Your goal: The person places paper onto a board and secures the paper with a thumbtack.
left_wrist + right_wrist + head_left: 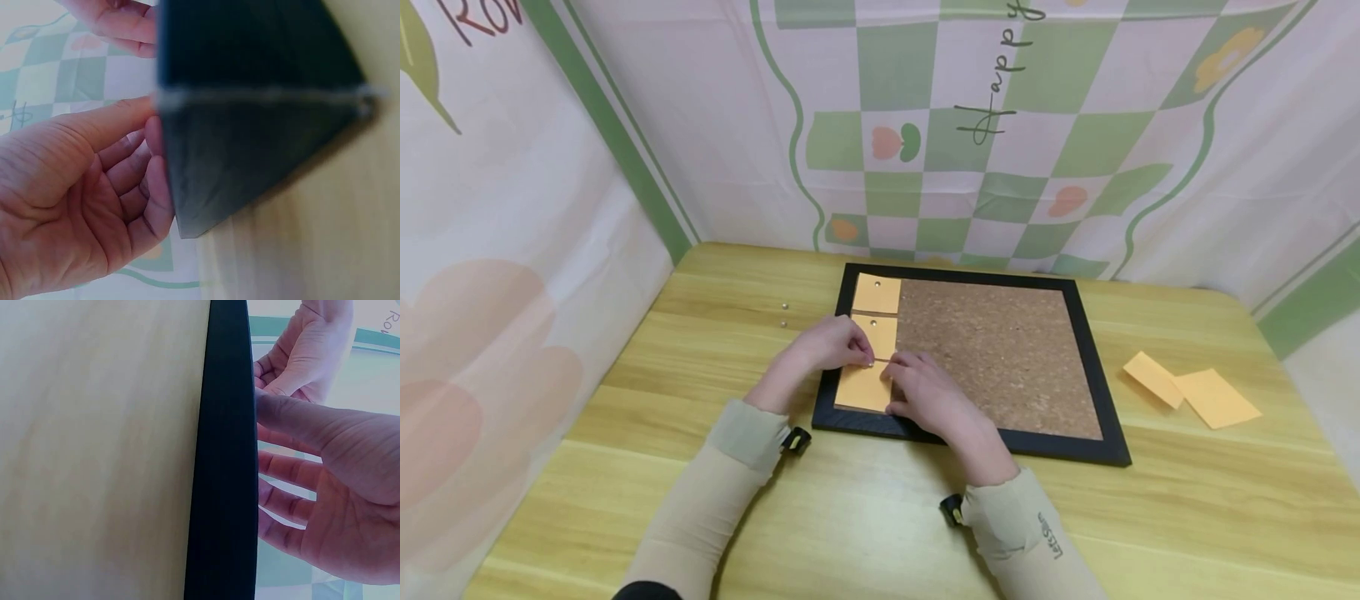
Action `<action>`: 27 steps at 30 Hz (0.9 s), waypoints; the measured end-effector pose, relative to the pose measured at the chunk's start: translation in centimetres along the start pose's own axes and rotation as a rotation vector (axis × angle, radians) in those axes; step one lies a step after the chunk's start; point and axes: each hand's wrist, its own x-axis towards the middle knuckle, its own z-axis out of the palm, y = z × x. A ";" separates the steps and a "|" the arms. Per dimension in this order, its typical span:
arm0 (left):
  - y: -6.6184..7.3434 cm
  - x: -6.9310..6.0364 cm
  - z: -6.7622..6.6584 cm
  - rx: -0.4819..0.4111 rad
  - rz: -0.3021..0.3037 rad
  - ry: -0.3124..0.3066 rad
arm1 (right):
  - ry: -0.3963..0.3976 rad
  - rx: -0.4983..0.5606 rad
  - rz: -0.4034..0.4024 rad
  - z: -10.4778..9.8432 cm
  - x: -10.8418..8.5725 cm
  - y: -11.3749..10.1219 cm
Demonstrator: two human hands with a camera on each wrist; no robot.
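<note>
A cork board (992,358) in a black frame lies on the table. Down its left side sit three orange paper notes in a column; the upper note (887,296) and middle note (884,337) each carry a small silver pin. My left hand (829,346) pinches a small silver pin at the top edge of the lower note (861,387). My right hand (928,396) rests its fingertips on the right edge of that note. In both wrist views the frame's black side hides the note and pin; the left wrist view shows the left fingers (150,215) curled.
Two loose silver pins, an upper pin (786,306) and a lower pin (784,323), lie on the wooden table (865,525) left of the board. Two more orange notes (1217,398) overlap at the right. A patterned cloth (955,142) hangs behind the table.
</note>
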 end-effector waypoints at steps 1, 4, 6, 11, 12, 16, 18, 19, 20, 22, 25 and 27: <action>0.1 0.0 0.0 0.001 -0.005 0.001 | -0.001 0.003 0.001 0.0 0.0 0.0; 0.2 -0.1 0.0 0.006 -0.024 0.005 | -0.003 0.007 0.004 0.0 0.0 0.0; 0.4 -0.1 0.0 0.006 -0.040 0.005 | -0.005 0.009 0.005 0.0 0.0 0.0; 0.7 -0.1 0.0 0.010 -0.079 0.004 | 0.002 0.000 -0.002 0.0 0.0 0.0; 0.7 0.0 0.0 0.011 -0.085 0.005 | 0.003 -0.003 -0.004 -0.1 0.0 0.0; 1.0 -0.1 0.0 0.025 -0.099 0.013 | -0.002 -0.007 -0.004 -0.1 0.0 0.0; 1.1 -0.1 0.0 0.030 -0.107 0.015 | -0.002 -0.006 -0.005 -0.1 0.0 0.0; 1.2 -0.1 0.0 0.034 -0.109 0.016 | -0.002 -0.006 -0.005 -0.1 -0.1 0.0; 1.2 -0.1 0.1 0.036 -0.114 0.016 | -0.001 -0.005 -0.006 -0.1 -0.1 0.0; 1.4 -0.1 0.1 0.040 -0.125 0.018 | 0.000 -0.001 -0.007 -0.1 -0.1 0.0; 1.5 0.0 0.2 0.043 -0.140 0.024 | 0.005 0.002 -0.012 -0.1 -0.1 0.0; 1.7 -0.1 0.3 0.042 -0.151 0.029 | 0.009 0.004 -0.016 -0.1 -0.1 0.0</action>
